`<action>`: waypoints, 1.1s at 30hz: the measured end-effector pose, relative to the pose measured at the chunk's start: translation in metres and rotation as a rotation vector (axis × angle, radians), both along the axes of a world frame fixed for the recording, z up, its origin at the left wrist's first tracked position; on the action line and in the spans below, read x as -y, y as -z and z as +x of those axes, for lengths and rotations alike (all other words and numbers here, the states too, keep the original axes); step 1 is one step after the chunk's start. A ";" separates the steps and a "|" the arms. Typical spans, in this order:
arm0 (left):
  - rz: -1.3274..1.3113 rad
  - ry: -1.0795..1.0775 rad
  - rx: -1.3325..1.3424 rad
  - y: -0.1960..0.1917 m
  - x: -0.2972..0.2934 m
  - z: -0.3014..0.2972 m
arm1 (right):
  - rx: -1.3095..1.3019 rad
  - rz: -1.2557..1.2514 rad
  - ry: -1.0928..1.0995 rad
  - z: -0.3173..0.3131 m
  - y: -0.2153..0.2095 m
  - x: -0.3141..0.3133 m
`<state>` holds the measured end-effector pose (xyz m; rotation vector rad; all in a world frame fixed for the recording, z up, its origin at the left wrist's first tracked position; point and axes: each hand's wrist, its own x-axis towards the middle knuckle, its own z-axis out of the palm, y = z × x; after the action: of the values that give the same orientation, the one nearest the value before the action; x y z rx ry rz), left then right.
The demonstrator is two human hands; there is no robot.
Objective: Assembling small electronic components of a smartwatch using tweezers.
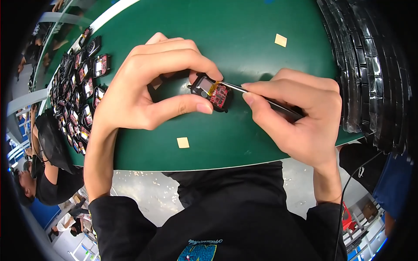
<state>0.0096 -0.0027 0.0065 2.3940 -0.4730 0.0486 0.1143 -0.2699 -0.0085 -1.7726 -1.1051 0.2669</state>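
Observation:
Between the thumb and fingers of my left hand (148, 82) is a small black device housing (212, 93), held a little above the green table. Its open face shows a silvery rectangular part, a strip of amber tape and a red circuit board. My right hand (300, 111) is closed around a pair of metal tweezers (270, 102), pinched near the front like a pen. The tips of the tweezers touch or lie very close to the amber tape at the housing's upper edge; exact contact is too small to tell. Part of the housing's left side is hidden by my fingers.
Many similar open housings (76, 93) with red boards crowd the table's left side. Stacked black plastic trays (363, 65) line the right edge. Two small pale yellow squares (183, 142) lie on the green tabletop (244, 148). Another person (48, 174) sits at the far left.

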 end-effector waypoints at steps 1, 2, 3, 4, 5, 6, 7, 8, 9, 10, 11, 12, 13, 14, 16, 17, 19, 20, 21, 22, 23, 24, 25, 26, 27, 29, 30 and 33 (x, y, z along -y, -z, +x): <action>0.002 0.004 0.013 0.001 -0.001 0.000 | 0.003 -0.001 0.001 0.000 0.001 0.000; 0.003 0.002 0.014 0.000 0.000 -0.001 | 0.024 0.014 -0.010 0.001 0.002 0.001; -0.004 -0.001 0.011 -0.002 0.001 -0.001 | 0.044 0.029 -0.021 0.001 0.004 0.002; -0.011 -0.005 0.008 -0.003 0.002 -0.002 | 0.044 0.030 -0.023 -0.001 0.005 0.002; -0.010 -0.005 0.011 -0.002 0.001 -0.002 | 0.048 0.044 -0.022 0.000 0.006 0.002; -0.014 -0.006 0.018 -0.001 0.001 -0.001 | 0.052 0.059 -0.021 0.000 0.007 0.001; -0.018 -0.006 0.025 0.001 0.001 -0.002 | 0.054 0.061 -0.021 -0.001 0.007 0.001; -0.014 -0.006 0.032 0.001 0.001 -0.002 | 0.042 0.041 -0.020 0.000 0.005 0.002; -0.027 -0.025 0.015 0.001 0.001 -0.002 | 0.029 0.022 -0.019 0.001 0.003 0.002; -0.040 -0.043 -0.002 0.001 0.001 -0.002 | 0.037 0.027 -0.018 0.001 0.003 0.001; -0.058 -0.035 0.019 0.001 0.001 -0.001 | 0.021 0.055 0.044 0.002 0.003 0.001; -0.051 -0.033 0.035 0.000 0.003 -0.001 | 0.005 0.086 0.106 0.003 0.002 0.001; -0.037 -0.067 0.036 -0.001 0.005 -0.001 | 0.021 0.094 0.109 0.004 0.001 0.002; -0.015 -0.099 0.049 -0.006 0.008 0.000 | 0.012 0.107 0.148 0.004 -0.003 0.004; 0.076 -0.065 0.179 -0.004 0.014 0.001 | -0.018 0.115 0.197 0.004 -0.007 0.006; 0.102 -0.073 0.189 -0.002 0.017 0.001 | -0.024 0.127 0.196 0.004 -0.004 0.006; 0.123 -0.094 0.197 -0.002 0.022 -0.002 | -0.019 0.166 0.209 0.004 -0.003 0.006; 0.117 -0.106 0.190 -0.004 0.022 -0.004 | -0.011 0.194 0.222 0.003 -0.005 0.005; 0.081 -0.137 0.139 -0.007 0.023 -0.003 | -0.021 0.224 0.240 0.002 -0.004 0.006; 0.053 -0.182 0.077 -0.010 0.022 -0.007 | -0.044 0.261 0.242 0.001 -0.002 0.003; -0.107 -0.239 0.058 -0.003 0.020 -0.005 | -0.055 0.257 0.251 0.000 -0.002 0.005; -0.191 -0.274 0.057 -0.008 0.016 -0.003 | -0.099 0.259 0.261 -0.003 -0.003 0.005; -0.213 -0.289 0.104 -0.014 0.016 0.008 | -0.090 0.283 0.249 -0.002 0.000 0.006; -0.245 -0.302 0.142 -0.022 0.018 0.019 | -0.087 0.296 0.239 -0.002 0.002 0.007; -0.264 -0.295 0.170 -0.035 0.026 0.035 | -0.109 0.293 0.223 -0.003 0.001 0.008; -0.217 -0.166 0.308 -0.066 0.049 0.083 | -0.086 0.297 0.233 -0.001 0.007 0.008; -0.201 -0.128 0.327 -0.077 0.057 0.107 | -0.082 0.300 0.226 0.001 0.007 0.008; -0.183 0.001 0.431 -0.117 0.107 0.175 | -0.076 0.250 0.219 0.003 0.004 0.010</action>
<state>0.1847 -0.1093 0.1234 2.2001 -0.6369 0.5911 0.1177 -0.2803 -0.0126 -1.6288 -0.8427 0.0591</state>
